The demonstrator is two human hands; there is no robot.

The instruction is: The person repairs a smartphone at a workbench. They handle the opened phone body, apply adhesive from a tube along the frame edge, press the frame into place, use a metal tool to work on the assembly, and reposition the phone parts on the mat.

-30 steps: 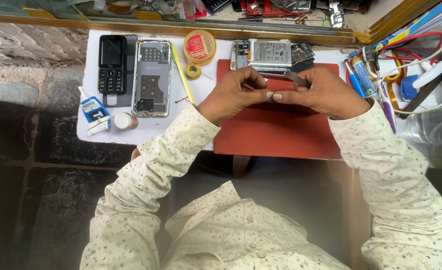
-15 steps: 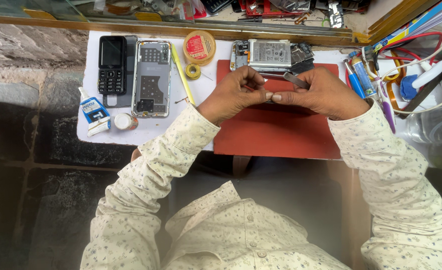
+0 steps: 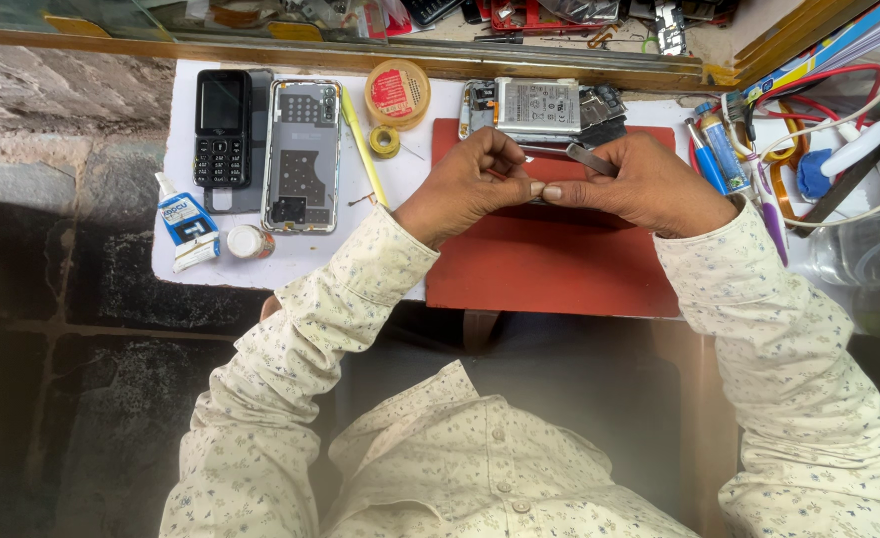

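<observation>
My left hand [image 3: 465, 184] and my right hand [image 3: 639, 184] meet fingertip to fingertip over a red work mat [image 3: 549, 264]. Between the fingertips both pinch something too small to make out. My right hand also holds metal tweezers [image 3: 589, 159], whose end sticks out above the knuckles. Just beyond the hands lies an opened phone [image 3: 539, 108] with its battery and circuit boards exposed.
On the white tabletop [image 3: 290, 259] to the left lie a black keypad phone [image 3: 222, 128], a phone back cover [image 3: 302, 154], a yellow stick [image 3: 362, 144], a round tin [image 3: 397, 93], a small tape roll [image 3: 384, 141] and a glue tube [image 3: 189, 221]. Cables, pens and tools [image 3: 808, 149] crowd the right.
</observation>
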